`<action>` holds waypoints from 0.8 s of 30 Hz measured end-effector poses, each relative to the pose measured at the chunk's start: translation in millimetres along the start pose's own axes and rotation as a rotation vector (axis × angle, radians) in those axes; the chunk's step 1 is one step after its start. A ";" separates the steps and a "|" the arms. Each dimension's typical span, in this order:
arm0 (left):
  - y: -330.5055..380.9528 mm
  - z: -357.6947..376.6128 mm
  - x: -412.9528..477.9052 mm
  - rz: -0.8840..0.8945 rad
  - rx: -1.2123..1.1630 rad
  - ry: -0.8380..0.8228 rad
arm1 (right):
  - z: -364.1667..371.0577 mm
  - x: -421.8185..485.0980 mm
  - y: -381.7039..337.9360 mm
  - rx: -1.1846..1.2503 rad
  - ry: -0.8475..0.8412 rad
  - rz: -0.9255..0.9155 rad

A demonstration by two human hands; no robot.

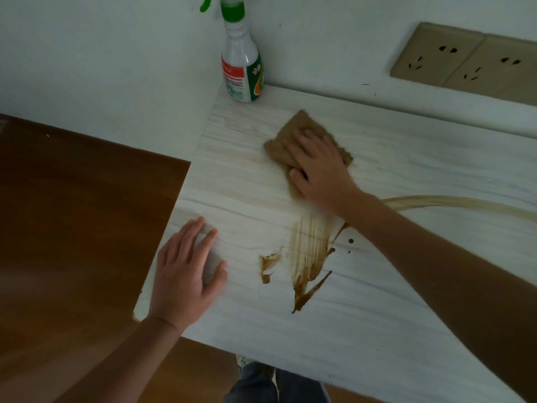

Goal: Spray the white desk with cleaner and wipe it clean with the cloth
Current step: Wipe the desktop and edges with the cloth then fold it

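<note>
Both palms flat: your right hand (319,167) presses the cloth (302,126), twelve o'clock of the stain (308,251), left hand (186,269) bracing the desk (406,170) at nine.

Matt woodgrain desk (377,286), rough brown cloth (293,132).

On the white desk (377,330), a brown cloth (293,132) lies flat under the right hand (322,173), and a spray bottle (242,68) stands upright beyond that hand at the far corner. A brown smear (308,254) spreads on the top between the right wrist and the left hand (186,271), which rests flat by the desk's edge.
</note>
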State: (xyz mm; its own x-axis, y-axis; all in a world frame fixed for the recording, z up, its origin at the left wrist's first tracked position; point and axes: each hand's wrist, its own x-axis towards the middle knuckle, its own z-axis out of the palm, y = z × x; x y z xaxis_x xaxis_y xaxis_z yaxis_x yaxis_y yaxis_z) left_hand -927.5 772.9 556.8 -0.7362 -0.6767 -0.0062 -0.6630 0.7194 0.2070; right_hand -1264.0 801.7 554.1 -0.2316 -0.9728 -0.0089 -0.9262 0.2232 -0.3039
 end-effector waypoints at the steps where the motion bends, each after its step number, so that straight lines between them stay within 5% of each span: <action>1: 0.5 -0.5 -0.2 -0.001 0.001 0.003 | 4.3 -13.7 -16.0 0.004 -0.025 -0.032; 6: -1.8 1.2 -0.1 0.006 -0.010 -0.003 | 26.3 -101.9 -92.7 -0.024 -0.161 -0.259; 10: -3.2 1.5 -1.5 0.021 0.014 -0.010 | 21.8 -125.9 -86.0 -0.070 -0.217 -0.405; 19: -1.9 1.4 -1.2 0.017 -0.004 0.017 | -4.9 -18.9 0.2 -0.012 -0.031 0.235; 24: -1.8 0.2 -2.2 0.010 0.010 -0.009 | 15.8 -76.1 -72.1 -0.012 -0.068 0.118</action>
State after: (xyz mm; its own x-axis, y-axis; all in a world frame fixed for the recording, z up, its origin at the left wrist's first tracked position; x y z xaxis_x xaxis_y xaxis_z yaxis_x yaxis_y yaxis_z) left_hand -924.7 773.2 556.2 -0.7439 -0.6682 -0.0129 -0.6570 0.7277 0.1970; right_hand -1174.9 858.6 561.6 -0.3190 -0.9415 -0.1087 -0.8973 0.3369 -0.2851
